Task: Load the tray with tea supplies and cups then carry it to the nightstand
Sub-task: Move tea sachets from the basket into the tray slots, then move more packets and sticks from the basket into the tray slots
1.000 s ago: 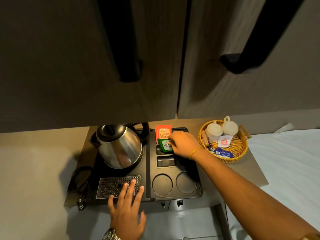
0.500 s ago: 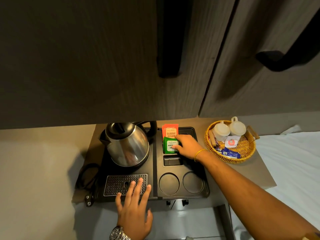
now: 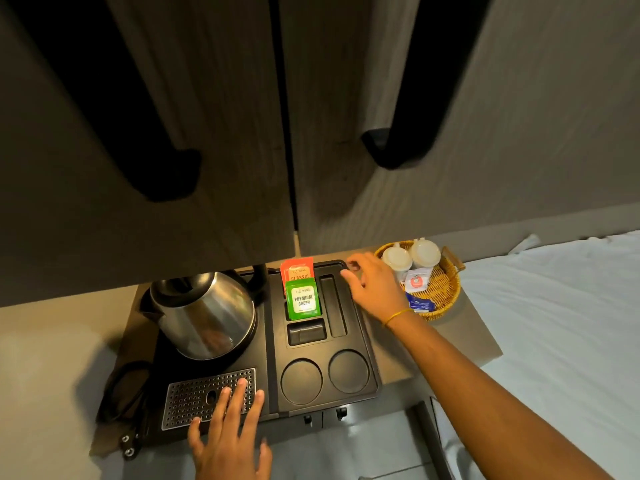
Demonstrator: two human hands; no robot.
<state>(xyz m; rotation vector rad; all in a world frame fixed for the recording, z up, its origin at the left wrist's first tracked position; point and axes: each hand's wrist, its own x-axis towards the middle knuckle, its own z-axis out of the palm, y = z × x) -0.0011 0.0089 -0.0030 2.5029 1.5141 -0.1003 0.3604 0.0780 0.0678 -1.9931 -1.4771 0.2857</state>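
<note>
A black tray lies on a brown stand, with a steel kettle on its left half. A green tea sachet stands upright in a slot, an orange sachet just behind it. Two round cup recesses at the tray's front hold nothing. My right hand hovers empty with fingers spread between the tray's back right corner and a wicker basket, which holds two white cups upside down and small sachets. My left hand rests flat on the perforated drip grille.
Dark wardrobe doors with long black handles hang over the back of the stand. A white bed borders the stand on the right. A black cord with a plug trails off the left side.
My right hand let go of the green sachet, which now stands in its slot, and moved right toward the basket. The view shifted; my left hand stayed on the grille.
</note>
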